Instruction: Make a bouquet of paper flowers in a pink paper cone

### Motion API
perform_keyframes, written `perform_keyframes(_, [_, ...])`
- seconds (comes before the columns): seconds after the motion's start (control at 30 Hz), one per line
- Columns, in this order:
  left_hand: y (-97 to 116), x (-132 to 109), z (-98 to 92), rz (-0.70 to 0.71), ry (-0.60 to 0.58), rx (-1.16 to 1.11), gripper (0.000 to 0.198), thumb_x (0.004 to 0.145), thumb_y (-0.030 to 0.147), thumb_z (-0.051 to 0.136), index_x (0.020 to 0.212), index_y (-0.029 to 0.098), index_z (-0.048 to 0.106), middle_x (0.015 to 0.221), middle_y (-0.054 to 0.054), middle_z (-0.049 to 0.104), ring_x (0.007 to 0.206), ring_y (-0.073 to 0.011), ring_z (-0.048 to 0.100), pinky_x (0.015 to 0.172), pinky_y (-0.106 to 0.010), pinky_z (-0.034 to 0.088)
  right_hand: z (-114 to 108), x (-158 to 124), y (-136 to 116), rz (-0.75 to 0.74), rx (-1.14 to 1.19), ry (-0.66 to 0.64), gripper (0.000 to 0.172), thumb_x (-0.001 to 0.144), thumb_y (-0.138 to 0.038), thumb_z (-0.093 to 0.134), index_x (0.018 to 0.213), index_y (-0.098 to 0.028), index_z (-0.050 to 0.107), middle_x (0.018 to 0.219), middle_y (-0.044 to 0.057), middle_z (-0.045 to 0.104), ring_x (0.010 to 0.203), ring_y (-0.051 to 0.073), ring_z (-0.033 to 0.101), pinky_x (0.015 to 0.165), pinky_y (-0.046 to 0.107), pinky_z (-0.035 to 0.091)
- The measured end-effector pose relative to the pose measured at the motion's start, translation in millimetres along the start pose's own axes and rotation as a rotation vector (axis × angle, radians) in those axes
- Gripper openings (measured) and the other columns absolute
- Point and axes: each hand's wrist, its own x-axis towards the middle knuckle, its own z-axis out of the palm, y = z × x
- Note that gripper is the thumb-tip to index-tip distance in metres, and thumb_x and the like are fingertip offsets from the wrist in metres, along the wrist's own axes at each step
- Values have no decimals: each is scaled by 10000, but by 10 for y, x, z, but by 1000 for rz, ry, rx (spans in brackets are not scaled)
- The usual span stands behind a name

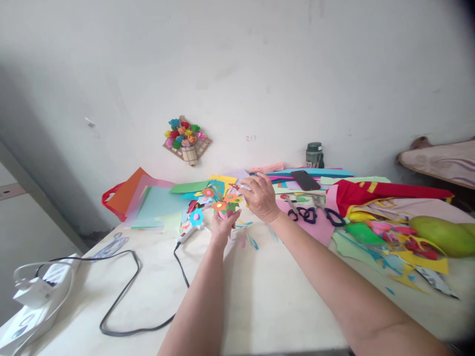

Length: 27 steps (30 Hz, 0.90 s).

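My left hand (222, 228) is closed around the base of a small bunch of paper flowers (219, 206), held up over the table. The blooms are orange, yellow and blue, with green leaves among them. At the right side of the bunch, my right hand (261, 198) has its fingers curled in a pinch; what sits between the fingertips is too small to make out. A blue paper flower with a pink centre (196, 217) is just left of my left hand. Beside it lies a white corded tool (187, 234), partly hidden by that flower.
Scissors (308, 214) lie on pink paper to the right, near a phone (305, 180) and a green bottle (314, 155). Coloured sheets (159, 207) are stacked at left. A black cord (128, 287) runs to a power strip (44, 301). Scraps and a green fruit (441, 236) lie far right.
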Motion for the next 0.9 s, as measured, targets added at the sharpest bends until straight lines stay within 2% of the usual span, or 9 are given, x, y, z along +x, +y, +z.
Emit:
perform_keyframes(0.23, [18, -13, 6, 3, -19, -14, 349, 607, 409, 756, 615, 165, 507, 455, 60, 430, 381, -61, 386, 367, -202, 341, 55, -31, 6, -49, -45, 41, 236, 912, -180, 446, 865, -249, 667, 1028, 40, 654, 1028, 196, 510, 1050, 426, 253])
perform_keyframes(0.4, [52, -16, 14, -29, 21, 3, 337, 606, 402, 749, 607, 167, 507, 467, 63, 430, 387, -62, 387, 372, -204, 344, 30, -17, -44, -20, -18, -18, 235, 915, -167, 445, 850, -249, 656, 996, 36, 651, 989, 196, 512, 1024, 426, 249])
perform_keyframes(0.5, [99, -24, 28, -40, 69, 8, 313, 580, 364, 757, 579, 162, 518, 459, 62, 427, 387, -59, 374, 373, -202, 330, 14, -13, -75, -4, -12, -37, 210, 905, -152, 470, 837, -246, 644, 962, 34, 646, 947, 194, 504, 970, 409, 267])
perform_keyframes(0.73, [123, -44, 38, -28, 173, 21, 309, 519, 338, 787, 687, 161, 597, 481, 53, 471, 450, -87, 460, 408, -199, 379, 39, -21, -88, -12, -75, -13, 250, 923, -165, 419, 811, -223, 635, 841, 46, 644, 841, 207, 469, 804, 379, 294])
perform_keyframes(0.9, [102, -30, 23, -43, 173, 39, 343, 524, 363, 779, 739, 150, 618, 496, 37, 493, 476, -105, 496, 415, -207, 402, 48, -1, -85, -40, -98, 32, 244, 924, -174, 426, 812, -214, 639, 840, 41, 656, 840, 204, 462, 773, 368, 287])
